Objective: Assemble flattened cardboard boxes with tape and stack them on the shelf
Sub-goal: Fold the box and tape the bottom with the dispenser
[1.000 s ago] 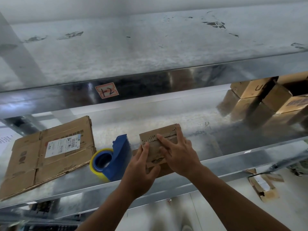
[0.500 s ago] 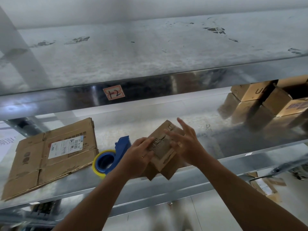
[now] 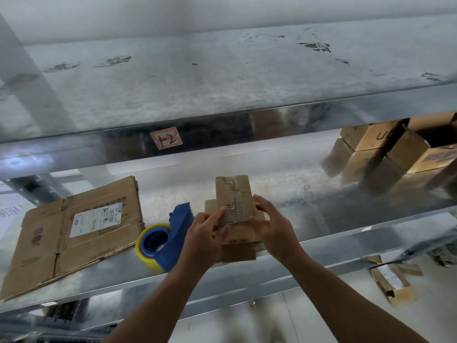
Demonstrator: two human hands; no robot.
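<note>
**A:** From the head camera, what is in hand?

**B:** A small flattened brown cardboard box [image 3: 235,206], held upright just above the front of the shiny metal shelf [image 3: 333,194]. The left hand [image 3: 205,233] grips its left edge, thumb on the face and fingers curled behind. The right hand [image 3: 274,226] clasps the right edge, its fingers wrapped round it. A ragged strip of old tape runs down the face.

**A:** Which step is that?

**B:** I judge it to be the opening-out. The box is flat, not yet squared, and none of its flaps is folded.

**A:** And the next move?

**B:** Probably pressing the two edges toward each other so the flat sleeve pops into a tube, then folding the bottom flaps shut. The card looks worn, so it may buckle off its creases. After that one hand must let go to fetch the blue tape dispenser with its yellowish roll [image 3: 165,238], which stands on the shelf just beside the left hand.

**A:** What else is there?

**B:** A large flattened brown cardboard sheet with a white label [image 3: 74,231] lies on the shelf left of the dispenser. Made-up brown boxes [image 3: 408,149] are stacked at the far right, well apart, which is likely where this one goes.
</note>
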